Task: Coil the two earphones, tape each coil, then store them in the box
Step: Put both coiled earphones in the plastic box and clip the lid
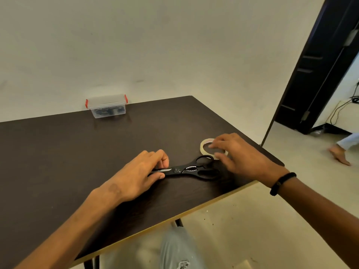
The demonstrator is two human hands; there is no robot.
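A clear plastic box (pixel 107 108) with a lid and red side latches is set at the far edge of the table, against the wall. The lid is seated on it. Dark coiled earphones (pixel 108 112) are seen through its wall, lying at the bottom. A roll of clear tape (pixel 206 146) lies flat near the right edge of the table, partly covered by fingers.

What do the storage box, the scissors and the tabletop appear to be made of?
The box looks like clear plastic with red clip latches: dark contents show through its walls. The scissors seem to have black plastic handles and dark blades with a bare metal edge that glints. The tabletop looks like dark wood-grain laminate over board, going by its pale exposed edge; solid wood cannot be ruled out.
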